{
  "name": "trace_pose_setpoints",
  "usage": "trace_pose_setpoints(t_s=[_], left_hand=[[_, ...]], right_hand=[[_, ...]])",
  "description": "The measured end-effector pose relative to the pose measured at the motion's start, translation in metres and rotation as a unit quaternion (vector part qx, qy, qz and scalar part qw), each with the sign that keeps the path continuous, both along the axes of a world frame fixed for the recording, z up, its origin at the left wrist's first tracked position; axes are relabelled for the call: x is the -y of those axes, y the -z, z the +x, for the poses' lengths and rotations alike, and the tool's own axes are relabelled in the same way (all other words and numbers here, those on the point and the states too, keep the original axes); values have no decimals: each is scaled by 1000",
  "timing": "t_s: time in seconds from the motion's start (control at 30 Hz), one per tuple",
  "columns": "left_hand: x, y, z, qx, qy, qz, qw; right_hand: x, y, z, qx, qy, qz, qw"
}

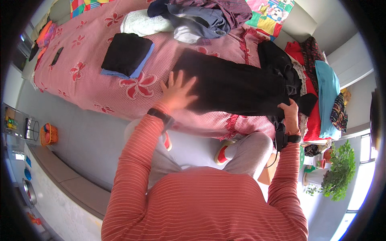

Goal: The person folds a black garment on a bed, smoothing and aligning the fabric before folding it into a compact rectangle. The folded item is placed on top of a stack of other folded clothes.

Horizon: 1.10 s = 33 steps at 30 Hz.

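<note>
A black garment (229, 84), laid out in a long flat shape, covers part of the pink floral sofa cover (87, 87). My left hand (178, 92) is spread with its fingers apart over the garment's left end; whether it touches the cloth is not clear. At the other end, my right hand (290, 113) grips the edge of the black garment near its lower right corner. Left of it lies a folded black cloth (128, 52) on top of a folded blue cloth (140, 67). Another black garment (273, 58) is bunched beyond the right end.
Crumpled clothes (199, 18) and a white towel (144, 23) lie at the back. A black remote control (57, 56) rests at left. Red and turquoise cloths (327, 96) are heaped at right, with a potted plant (339, 171) below. An orange basket (49, 134) stands on the floor.
</note>
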State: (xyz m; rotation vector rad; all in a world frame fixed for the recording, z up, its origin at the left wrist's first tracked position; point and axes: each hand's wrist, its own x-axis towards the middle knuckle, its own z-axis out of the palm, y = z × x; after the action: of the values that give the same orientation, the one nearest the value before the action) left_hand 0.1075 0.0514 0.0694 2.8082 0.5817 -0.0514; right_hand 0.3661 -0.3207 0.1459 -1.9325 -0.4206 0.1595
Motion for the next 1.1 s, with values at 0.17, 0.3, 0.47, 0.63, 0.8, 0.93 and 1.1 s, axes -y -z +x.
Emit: trace_pose_setpoints(t_s=[0.17, 0.3, 0.47, 0.63, 0.8, 0.93, 1.1], left_hand=[[3, 8, -4, 46, 16, 7, 999], [-3, 8, -5, 53, 31, -14, 998], [-35, 4, -5, 272, -90, -116, 951], [-57, -10, -11, 221, -125, -228, 940], [-50, -26, -10, 185, -138, -367, 901], [-54, -27, -9, 223, -134, -595, 760], [-60, -16, -4, 227, -123, -580, 772]], right_hand=[[9, 57, -2, -148, 69, 27, 986], [13, 43, -14, -178, 11, 72, 981], [5, 4, -24, -168, 72, -11, 983], [-26, -26, -29, -33, 36, 6, 999], [-92, -60, -46, 92, -37, -24, 995], [-171, -59, -68, 226, -79, -92, 966], [-260, -21, -119, 183, -173, -202, 946]])
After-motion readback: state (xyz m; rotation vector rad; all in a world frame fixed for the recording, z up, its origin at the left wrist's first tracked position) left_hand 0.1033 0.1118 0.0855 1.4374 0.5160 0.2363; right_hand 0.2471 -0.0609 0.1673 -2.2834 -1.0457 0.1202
